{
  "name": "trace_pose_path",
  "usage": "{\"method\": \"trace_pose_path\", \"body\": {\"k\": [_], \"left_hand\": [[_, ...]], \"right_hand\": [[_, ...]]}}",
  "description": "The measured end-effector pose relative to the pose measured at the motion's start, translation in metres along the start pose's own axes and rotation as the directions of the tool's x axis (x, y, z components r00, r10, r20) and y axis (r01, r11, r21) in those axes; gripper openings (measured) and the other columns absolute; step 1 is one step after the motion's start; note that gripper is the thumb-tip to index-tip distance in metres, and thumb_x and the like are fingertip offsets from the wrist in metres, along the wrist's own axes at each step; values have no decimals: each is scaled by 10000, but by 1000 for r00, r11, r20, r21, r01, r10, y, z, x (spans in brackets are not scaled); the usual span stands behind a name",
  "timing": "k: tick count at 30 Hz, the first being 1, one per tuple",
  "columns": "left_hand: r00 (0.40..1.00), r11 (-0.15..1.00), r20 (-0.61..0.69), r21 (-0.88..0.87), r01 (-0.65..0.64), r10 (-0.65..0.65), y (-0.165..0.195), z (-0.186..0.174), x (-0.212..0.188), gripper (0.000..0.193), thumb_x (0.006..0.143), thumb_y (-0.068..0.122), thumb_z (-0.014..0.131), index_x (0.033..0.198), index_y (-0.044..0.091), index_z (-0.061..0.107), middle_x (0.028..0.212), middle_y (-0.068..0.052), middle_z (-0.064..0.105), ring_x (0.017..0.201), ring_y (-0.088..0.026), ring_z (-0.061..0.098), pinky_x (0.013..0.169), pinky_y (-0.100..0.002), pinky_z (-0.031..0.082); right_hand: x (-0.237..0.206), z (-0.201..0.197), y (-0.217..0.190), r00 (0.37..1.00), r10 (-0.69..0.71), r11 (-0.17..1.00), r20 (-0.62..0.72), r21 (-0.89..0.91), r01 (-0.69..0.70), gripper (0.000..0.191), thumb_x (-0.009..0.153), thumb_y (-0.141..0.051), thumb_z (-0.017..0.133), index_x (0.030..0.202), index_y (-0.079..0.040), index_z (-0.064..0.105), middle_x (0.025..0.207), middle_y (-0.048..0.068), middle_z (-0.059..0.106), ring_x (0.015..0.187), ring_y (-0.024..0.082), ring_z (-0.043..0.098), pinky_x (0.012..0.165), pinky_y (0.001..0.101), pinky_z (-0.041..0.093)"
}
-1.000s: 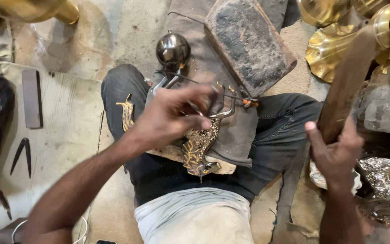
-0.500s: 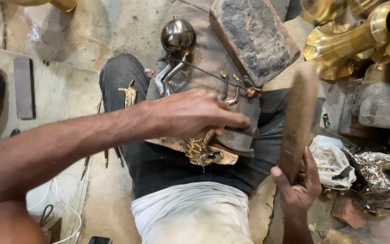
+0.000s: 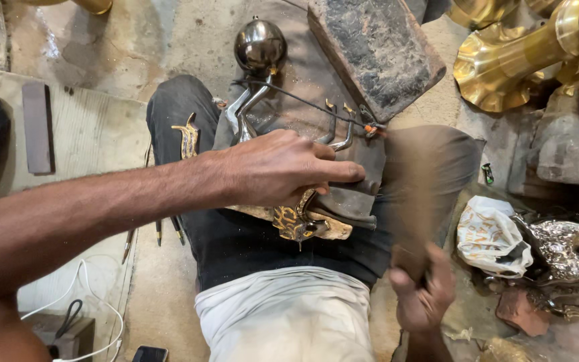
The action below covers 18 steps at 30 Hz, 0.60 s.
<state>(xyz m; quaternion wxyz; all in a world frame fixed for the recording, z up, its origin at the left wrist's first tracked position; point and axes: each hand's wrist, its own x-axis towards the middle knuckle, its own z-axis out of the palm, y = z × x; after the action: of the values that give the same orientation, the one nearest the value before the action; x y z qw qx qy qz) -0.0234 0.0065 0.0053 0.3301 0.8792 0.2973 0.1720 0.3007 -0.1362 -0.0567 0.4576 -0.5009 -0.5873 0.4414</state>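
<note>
Dusty workshop floor, brass pieces around. Left hand (image 3: pixel 283 171) presses flat, fingers extended, on a brass ornament (image 3: pixel 296 218) beneath them; right hand (image 3: pixel 423 295) clenches a blurred wooden mallet (image 3: pixel 410 201). Shaping looks underway, unfinished.

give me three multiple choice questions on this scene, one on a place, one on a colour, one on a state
1. Where does the left hand rest?
A. on the workpiece on the lap
B. on the white bag
C. on the flat bar at left

2. What colour are the flared horns at top right?
A. blue
B. golden
C. white

3. What is the state of the right hand?
A. open and empty
B. flat on the floor
C. gripping a wooden stick

Answers: 1 A, the hand presses down on the ornate brass piece across the thighs. 2 B, they shine a brass gold. 3 C, its fingers close round the blurred stick.
</note>
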Motion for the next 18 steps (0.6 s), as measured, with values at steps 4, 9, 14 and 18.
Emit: {"method": "trace_pose_path", "body": {"k": [4,9,14,18], "left_hand": [[997,998,-48,-20,-53,52,-1,-3,-2,584,836,-2,666,1383,159,536,1057,-164,742,798,-324,746,601,-480,581],[1000,1000,11,-5,-9,9,0,-5,0,548,838,12,679,1344,185,559,968,-140,740,781,-344,736,571,-521,541],[997,997,-30,8,-73,73,-2,-7,1,510,836,54,702,1315,174,572,947,-151,723,771,-377,712,557,-543,499],[995,996,-36,-22,-89,88,-3,-8,2,487,852,74,703,1312,169,574,943,-152,721,751,-384,704,543,-535,498]], "right_hand": [[-5,-3,10,990,-33,996,134,-77,44,527,1061,-312,694,1392,11,443,1002,60,641,862,130,600,835,274,515],[-6,-3,15,994,96,969,60,224,-108,518,979,-301,720,1328,-20,459,1047,66,614,872,149,598,751,292,534],[-5,0,15,974,196,979,116,35,-201,470,958,-272,715,1293,-24,498,1003,73,598,842,155,569,724,305,495],[-7,-2,13,943,311,943,117,-161,-291,462,922,-238,743,1276,-35,525,926,100,610,767,188,541,670,331,493]]}}
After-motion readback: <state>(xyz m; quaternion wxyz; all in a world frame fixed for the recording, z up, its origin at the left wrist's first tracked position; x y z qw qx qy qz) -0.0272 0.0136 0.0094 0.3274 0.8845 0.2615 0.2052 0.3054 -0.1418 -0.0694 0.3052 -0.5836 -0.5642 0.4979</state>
